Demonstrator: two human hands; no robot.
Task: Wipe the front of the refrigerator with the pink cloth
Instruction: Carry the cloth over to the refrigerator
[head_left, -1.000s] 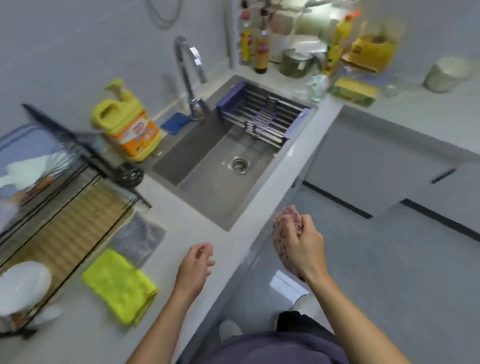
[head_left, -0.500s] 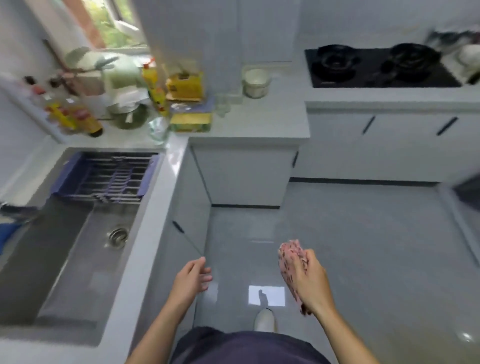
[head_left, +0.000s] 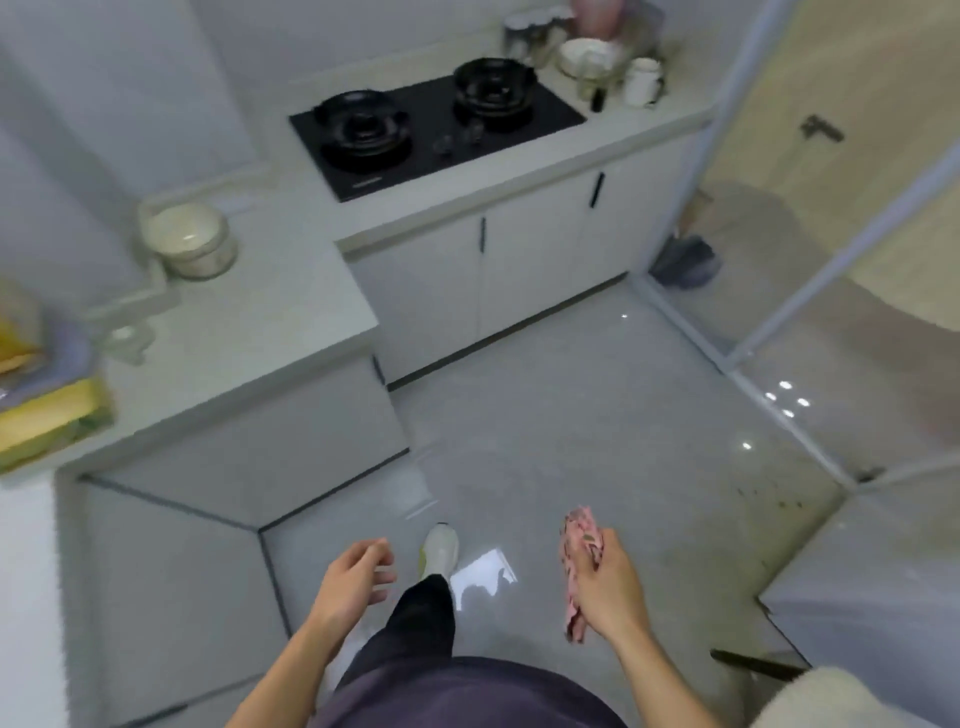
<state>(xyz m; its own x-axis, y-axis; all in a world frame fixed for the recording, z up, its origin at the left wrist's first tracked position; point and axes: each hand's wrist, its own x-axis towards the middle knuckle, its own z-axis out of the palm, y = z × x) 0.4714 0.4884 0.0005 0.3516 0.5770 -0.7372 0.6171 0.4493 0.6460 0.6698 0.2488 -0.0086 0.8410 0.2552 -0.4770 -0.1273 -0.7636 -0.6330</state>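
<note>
**Person standing on the kitchen floor, viewed from above.**

- **Right hand**: the fingers are curled tightly round the pink cloth. The cloth is bunched, sticks up above the knuckles and hangs a little below the palm, and is held in the air over the floor.
- **Left hand**: the fingers are loosely curled and slightly apart, holding nothing and touching nothing.
- **Between the hands:** one leg in dark trousers is set forward, ending in a pale shoe on the glossy grey tiled floor.
- **Right edge:** a pale, smooth-faced unit. Whether it is the refrigerator cannot be told.
- **Left:** white base cabinets under a pale countertop turn a corner. A cream lidded container stands on the countertop.
- **Farther back:** a black two-burner gas hob is set into the countertop. A white mug and bowls stand beyond its right end.
- **Right rear:** a glazed sliding-door frame.
</note>
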